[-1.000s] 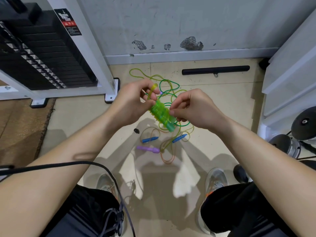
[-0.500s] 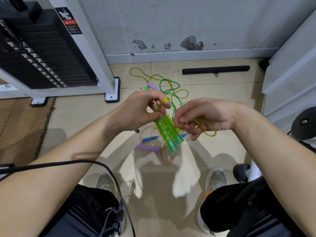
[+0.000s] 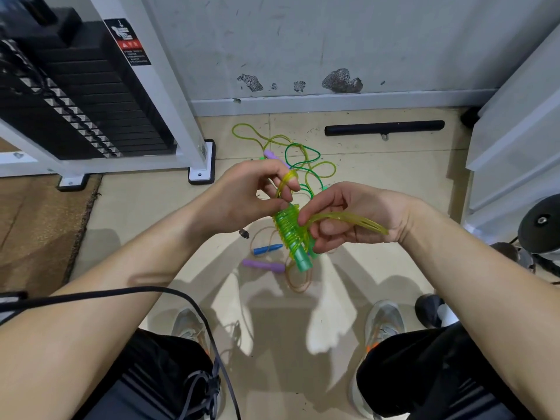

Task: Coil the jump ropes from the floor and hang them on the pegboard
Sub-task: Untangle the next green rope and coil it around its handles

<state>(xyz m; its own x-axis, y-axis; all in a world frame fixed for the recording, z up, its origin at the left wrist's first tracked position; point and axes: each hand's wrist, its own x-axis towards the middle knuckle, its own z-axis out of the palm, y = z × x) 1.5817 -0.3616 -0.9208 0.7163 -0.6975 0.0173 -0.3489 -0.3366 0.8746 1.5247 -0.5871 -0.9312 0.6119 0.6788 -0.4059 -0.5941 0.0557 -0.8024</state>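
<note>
- Nearest to me are the person's black fabric shorts (image 3: 151, 362) and grey mesh trainers (image 3: 383, 322) on the glossy beige floor tiles (image 3: 136, 213). A thin black cable (image 3: 169, 294) arcs over the left forearm.
- The left hand (image 3: 248, 198) pinches the upper end of the pair of translucent green plastic jump-rope handles (image 3: 298, 256) with curled fingers. It holds them above the floor, between the two hands.
- The glassy yellow-green vinyl rope (image 3: 348, 218) is wound round those handles in tight, ribbed turns. The right hand (image 3: 360, 207) grips a flattened loop of it, fingers curled, and the loop reaches the wrist.
- On the tiles below lie a matte purple handle (image 3: 262, 265) and a tapered blue handle (image 3: 268, 248).
- Farther off, a loose tangle of green and yellow cords (image 3: 303, 159) sprawls in soft curves.
- By the skirting lies a black padded bar (image 3: 385, 128). To the left stands a black slab weight stack (image 3: 85, 101), and behind it a scuffed grey wall (image 3: 333, 40).
</note>
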